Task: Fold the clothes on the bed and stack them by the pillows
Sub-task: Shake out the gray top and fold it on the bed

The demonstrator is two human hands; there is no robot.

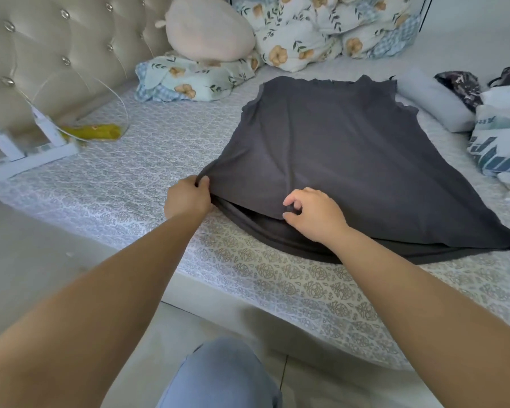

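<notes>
At the near hem of the dark grey garment (pixel 345 160), the left hand (pixel 187 200) has its fingers (pixel 202 184) clamped on the corner, while the right hand (pixel 314 212) pinches the upper layer. It lies spread on the patterned bed (pixel 130 184). Beyond sit floral pillows (pixel 189 76). More clothes (pixel 501 136) at right carry blue lettering, unreadable.

soft even daylight, mild wide-angle bending at edges
</notes>
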